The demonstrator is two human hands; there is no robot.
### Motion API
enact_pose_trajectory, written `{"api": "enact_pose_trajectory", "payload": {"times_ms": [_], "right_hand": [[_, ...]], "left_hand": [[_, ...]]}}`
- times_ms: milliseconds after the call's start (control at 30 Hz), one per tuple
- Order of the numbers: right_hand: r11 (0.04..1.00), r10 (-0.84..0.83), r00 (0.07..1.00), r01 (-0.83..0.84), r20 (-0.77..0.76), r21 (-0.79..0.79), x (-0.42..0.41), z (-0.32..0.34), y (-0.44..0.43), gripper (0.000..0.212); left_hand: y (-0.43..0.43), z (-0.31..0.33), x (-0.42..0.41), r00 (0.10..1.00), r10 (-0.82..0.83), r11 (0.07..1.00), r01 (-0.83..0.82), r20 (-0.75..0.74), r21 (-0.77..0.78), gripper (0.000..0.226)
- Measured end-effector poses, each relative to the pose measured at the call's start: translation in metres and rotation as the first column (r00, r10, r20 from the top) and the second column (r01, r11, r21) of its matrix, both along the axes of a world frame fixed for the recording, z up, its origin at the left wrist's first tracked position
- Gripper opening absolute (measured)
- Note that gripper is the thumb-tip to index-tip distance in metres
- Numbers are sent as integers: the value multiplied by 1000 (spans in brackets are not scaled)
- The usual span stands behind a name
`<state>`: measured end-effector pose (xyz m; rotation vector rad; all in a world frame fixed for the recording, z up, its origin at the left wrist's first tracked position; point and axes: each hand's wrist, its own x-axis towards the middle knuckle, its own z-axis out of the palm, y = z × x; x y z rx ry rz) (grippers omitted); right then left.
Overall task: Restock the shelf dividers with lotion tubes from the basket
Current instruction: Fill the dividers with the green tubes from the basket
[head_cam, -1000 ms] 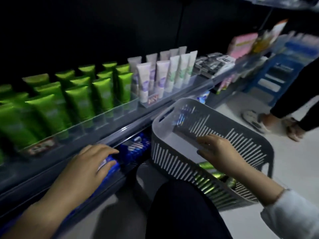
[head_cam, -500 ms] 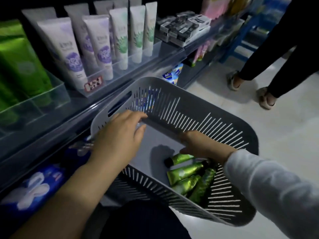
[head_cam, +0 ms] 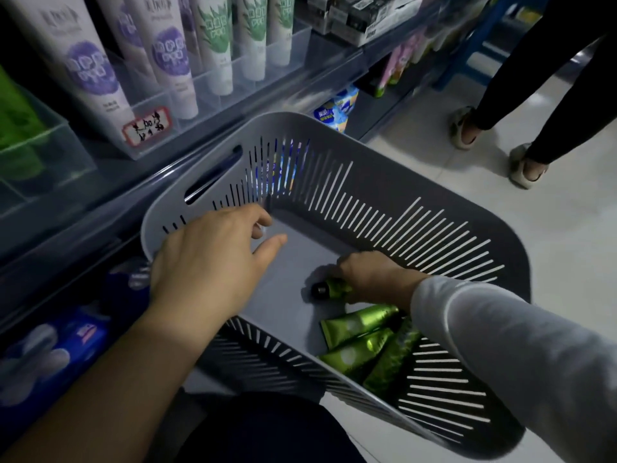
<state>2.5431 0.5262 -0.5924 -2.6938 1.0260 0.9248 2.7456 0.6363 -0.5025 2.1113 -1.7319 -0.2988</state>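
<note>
Head camera is showing my right hand (head_cam: 370, 279) curling tight round one green lotion tube (head_cam: 335, 288) on the basket (head_cam: 283, 119) floor for restocking; my left hand (head_cam: 213, 262), fingers loose, is hovering at the rim, probably to steady it.

There are 4 green lotion tubes (head_cam: 359, 324), 1 grey basket (head_cam: 434, 235), 1 left hand (head_cam: 207, 262), 1 right hand (head_cam: 370, 275).

I read the upper shelf (head_cam: 327, 58) as carrying clear dividers (head_cam: 213, 91) with white tubes (head_cam: 90, 68) upright inside. Green tubes (head_cam: 16, 118) stand at its left edge and dark boxes (head_cam: 360, 15) at its far right. A handwritten label (head_cam: 147, 127) sits on the front edge. Blue packets (head_cam: 50, 355) lie on the lower shelf (head_cam: 374, 127).
</note>
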Motion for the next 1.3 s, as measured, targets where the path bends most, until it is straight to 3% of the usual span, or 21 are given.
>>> {"api": "enact_pose_trajectory", "payload": {"times_ms": [167,300,400,533,633,800,933,1100,1300], "right_hand": [[1000,15,956,-18,292,8,18,44,6,39],[988,146,865,-104,481,-112,35,86,24,33],[983,158,816,-77,557,-167,40,100,29,30],[998,57,794,-23,605,-64,36,94,25,49],[994,-96,854,111,511,0,21,78,10,69],[968,-224,958,197,180,155,-12,34,5,55],[959,-122,993,117,2,257,-15,11,8,43],[974,41,985,-2,-169,225,-14,-6,14,42],[966,109,971,-52,-215,254,-11,-3,21,43]], "left_hand": [[0,6,0,998,-59,989,60,-6,132,53],[0,12,-3,994,-113,964,109,2,241,78],[2,16,-2,992,-123,974,119,10,195,61],[5,17,0,997,-82,986,82,-4,146,40],[4,13,0,1000,13,998,-13,7,66,39],[2,8,-3,997,80,996,-80,-12,-28,44],[1,5,-4,994,100,990,-104,-49,-95,42],[0,3,-3,993,98,986,-105,-63,-126,42],[2,5,-2,993,90,984,-101,-80,-146,41]]}}
